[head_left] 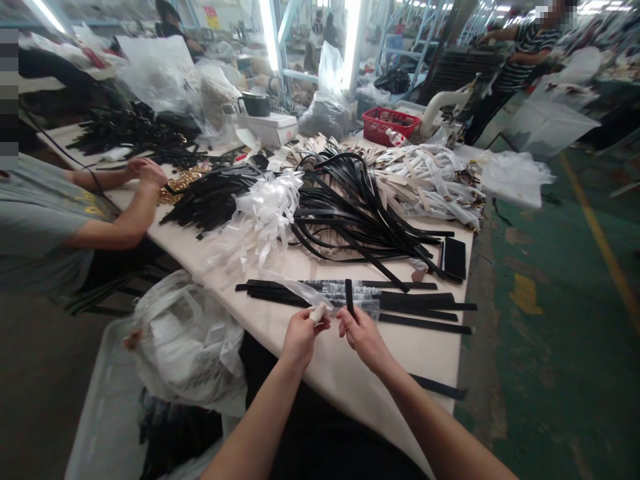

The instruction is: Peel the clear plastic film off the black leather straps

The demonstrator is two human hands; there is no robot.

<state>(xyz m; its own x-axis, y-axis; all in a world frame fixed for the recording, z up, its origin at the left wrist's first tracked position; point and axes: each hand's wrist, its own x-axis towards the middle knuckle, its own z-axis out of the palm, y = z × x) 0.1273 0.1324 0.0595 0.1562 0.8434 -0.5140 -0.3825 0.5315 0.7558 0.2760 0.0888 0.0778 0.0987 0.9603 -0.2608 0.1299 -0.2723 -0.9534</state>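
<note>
Close to the table's front edge, my right hand (361, 332) is closed around a black strap (349, 297), whose end sticks up above the fingers. Just to its left, my left hand (303, 337) is pinched on a strip of clear plastic film (305, 291) that trails up to the left. Its thumb has a whitish cover. The hands are apart by a small gap. Behind them lie several flat black straps (425, 301), partly wrapped in clear plastic. Another black strap (437, 385) rests beside my right forearm.
Long glossy black straps (350, 200) are heaped ahead, beside white plastic strips (270, 207) and pale straps (415, 173). A black block (454, 259) stands near the right edge. A co-worker (45, 227) sits at left. A stuffed white bag (187, 340) is below the table edge.
</note>
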